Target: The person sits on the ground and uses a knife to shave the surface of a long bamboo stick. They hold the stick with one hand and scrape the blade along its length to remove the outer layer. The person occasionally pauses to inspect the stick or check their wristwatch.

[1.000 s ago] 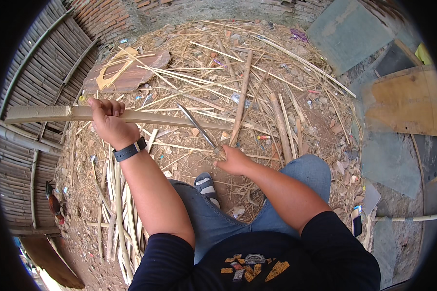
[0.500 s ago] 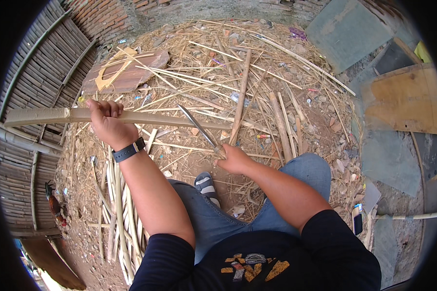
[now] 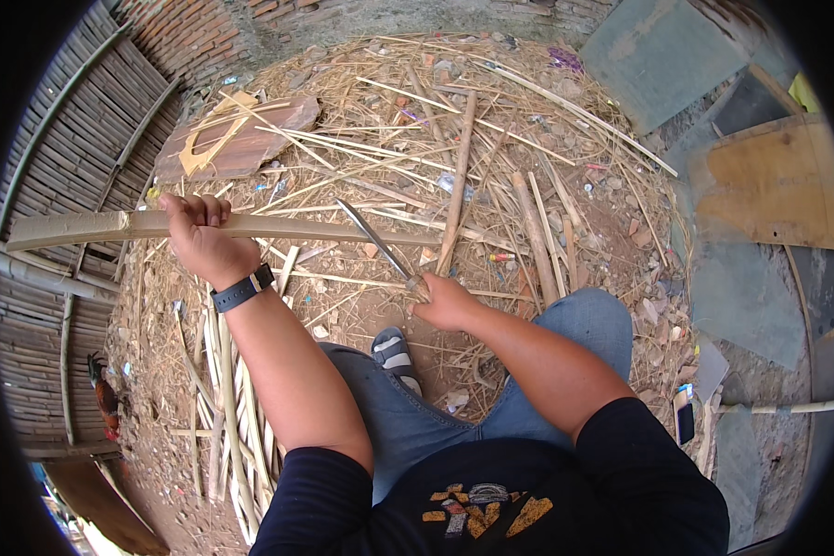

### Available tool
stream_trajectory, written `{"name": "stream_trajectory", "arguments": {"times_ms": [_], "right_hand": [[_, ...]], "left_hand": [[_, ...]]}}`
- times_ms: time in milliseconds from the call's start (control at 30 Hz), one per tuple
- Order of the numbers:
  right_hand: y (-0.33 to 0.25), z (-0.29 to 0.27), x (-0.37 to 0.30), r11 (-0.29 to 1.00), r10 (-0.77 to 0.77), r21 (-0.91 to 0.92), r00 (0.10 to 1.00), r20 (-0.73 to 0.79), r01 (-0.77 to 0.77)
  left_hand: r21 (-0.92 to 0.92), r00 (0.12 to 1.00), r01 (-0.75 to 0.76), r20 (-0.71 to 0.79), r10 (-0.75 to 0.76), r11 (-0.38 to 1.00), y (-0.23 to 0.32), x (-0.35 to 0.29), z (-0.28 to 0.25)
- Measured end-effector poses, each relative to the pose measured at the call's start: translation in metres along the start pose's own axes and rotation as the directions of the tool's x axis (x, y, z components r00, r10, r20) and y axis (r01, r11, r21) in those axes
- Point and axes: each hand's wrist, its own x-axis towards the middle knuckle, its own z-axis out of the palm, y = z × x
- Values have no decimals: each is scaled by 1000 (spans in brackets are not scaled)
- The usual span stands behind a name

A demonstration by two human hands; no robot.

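Your left hand (image 3: 207,243) is closed around a long bamboo strip (image 3: 287,226); your right hand (image 3: 445,304) grips a knife (image 3: 376,239), seen slanting across the strip from above.

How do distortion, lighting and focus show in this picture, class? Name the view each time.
Head view: the bamboo wall bows toward the dark, round rim; head view: soft daylight, without hard shadows beside the left hand; head view: the knife blade and right hand show no obvious motion blur.
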Motion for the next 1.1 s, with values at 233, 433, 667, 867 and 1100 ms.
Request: {"name": "stream_trajectory", "arguments": {"times_ms": [233,433,667,867,1100], "right_hand": [[-13,-10,-3,1000,11,25,999,32,-12],[-2,-1,-2,999,-34,39,999,-33,35],[-29,-21,-11,994,-22,107,995,99,12],[-17,-13,-5,999,-9,47,999,45,7],[-14,-13,-5,1000,19,12,999,34,-19]], "left_hand": [[-15,1000,12,6,-12,1000,1,0,-1],[-31,1000,25,14,-25,999,-3,0,1],[-18,1000,25,4,-25,1000,1,-1,-2],[-2,999,11,-38,-12,1000,1,0,0],[-15,1000,10,-7,-10,1000,-1,-1,1]]}}
